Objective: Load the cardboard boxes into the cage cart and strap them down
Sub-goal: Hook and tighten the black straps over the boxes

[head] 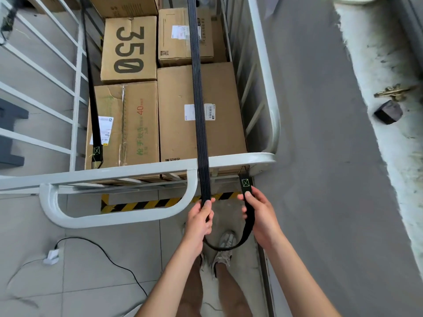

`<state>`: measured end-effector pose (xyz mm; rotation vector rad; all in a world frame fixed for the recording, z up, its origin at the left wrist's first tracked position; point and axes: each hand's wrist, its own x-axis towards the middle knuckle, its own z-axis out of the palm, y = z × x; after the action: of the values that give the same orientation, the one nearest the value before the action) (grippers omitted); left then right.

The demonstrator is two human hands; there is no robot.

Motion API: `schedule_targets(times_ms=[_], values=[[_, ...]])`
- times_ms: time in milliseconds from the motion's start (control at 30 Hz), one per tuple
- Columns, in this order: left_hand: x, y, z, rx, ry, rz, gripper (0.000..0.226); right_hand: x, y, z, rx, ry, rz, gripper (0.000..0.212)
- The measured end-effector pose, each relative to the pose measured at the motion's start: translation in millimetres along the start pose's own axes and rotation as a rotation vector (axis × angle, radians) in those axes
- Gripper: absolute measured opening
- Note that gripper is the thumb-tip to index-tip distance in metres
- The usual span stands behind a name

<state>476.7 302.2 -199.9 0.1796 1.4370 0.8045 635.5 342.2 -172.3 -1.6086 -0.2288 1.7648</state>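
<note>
Several cardboard boxes fill the white cage cart (231, 161), among them one marked 350 (128, 49) and a large plain box (201, 110). A black strap (198, 88) runs taut over the boxes and down across the cart's near rail. My left hand (200, 219) grips this strap just below the rail. The strap loops under and rises to its stitched end (246, 186), which my right hand (259, 216) pinches close to the cart's right corner. A second black strap (92, 106) hangs down the left side of the load.
A white curved handle bar (114, 217) sticks out from the cart toward me. Yellow-black hazard tape (142, 204) marks the floor under it. A black cable and white plug (51, 257) lie on the tiles at left. A dark block (388, 114) sits on the ledge at right.
</note>
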Motion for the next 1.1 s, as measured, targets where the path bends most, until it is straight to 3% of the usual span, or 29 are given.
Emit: schedule_targets(times_ms=[233, 567, 700, 933, 1100], values=[[13.7, -3.2, -1.4, -0.092, -0.055, -0.006, 0.019, 14.1, 0.9, 16.6, -0.053, -0.082, 0.010, 0.019], [25.2, 3.7, -0.9, -0.143, -0.088, -0.091, 0.023, 29.6, -4.5, 29.2, 0.099, -0.079, 0.042, 0.020], [26.5, 3.2, 2.0, -0.175, -0.137, -0.111, 0.012, 32.0, 1.0, 35.6, 0.035, -0.095, 0.051, 0.020], [21.8, 9.1, 10.9, -0.216, -0.178, -0.162, 0.023, 30.8, 23.9, 36.2, -0.177, 0.056, -0.042, 0.006], [18.9, 15.7, 14.3, -0.181, -0.200, -0.161, 0.031, 30.7, 27.9, 39.0, -0.182, 0.125, -0.066, 0.005]])
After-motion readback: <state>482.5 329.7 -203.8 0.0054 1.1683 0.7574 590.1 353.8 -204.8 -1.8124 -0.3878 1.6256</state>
